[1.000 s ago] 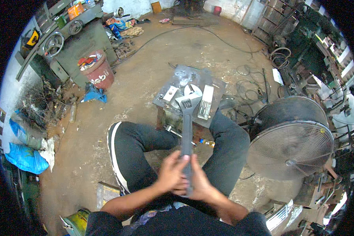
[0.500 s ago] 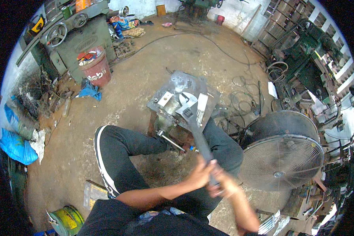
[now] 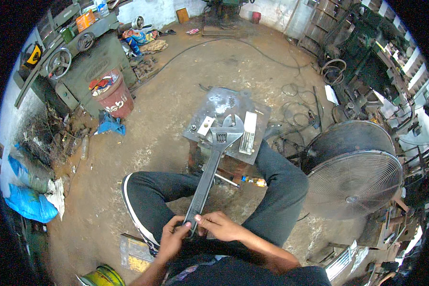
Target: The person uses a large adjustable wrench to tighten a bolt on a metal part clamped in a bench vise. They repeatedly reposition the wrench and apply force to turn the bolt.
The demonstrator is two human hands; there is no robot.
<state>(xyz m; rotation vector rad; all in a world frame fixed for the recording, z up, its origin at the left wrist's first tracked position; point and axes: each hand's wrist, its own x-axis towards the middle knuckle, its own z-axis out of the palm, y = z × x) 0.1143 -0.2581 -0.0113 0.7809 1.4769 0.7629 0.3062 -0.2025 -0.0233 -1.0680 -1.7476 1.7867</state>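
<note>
A big grey adjustable wrench [image 3: 207,174] slants over my lap, its jaw end up and to the right, above a small metal-topped stand [image 3: 219,100]. My left hand [image 3: 171,239] closes on the lower end of its handle. From the other side, my right hand [image 3: 219,226] grips the same end, thumb on top. On the stand top, a small white block with a hole [image 3: 205,126] and a long pale block [image 3: 249,131] lie on either side of the wrench head. A little round metal part [image 3: 193,127] sits near the left edge.
A large drum fan [image 3: 352,190] stands close on my right. Below the stand top are a metal rod [image 3: 227,179] and a small bottle [image 3: 254,181]. Cables [image 3: 298,102] lie on the floor beyond. A red bucket of rags [image 3: 115,97] stands left, beside a green machine [image 3: 100,62].
Both hands have swung the wrench's handle end from lower right to lower left, with its jaws now tilting to the right. My grip stays on the handle, and the view has shifted slightly.
</note>
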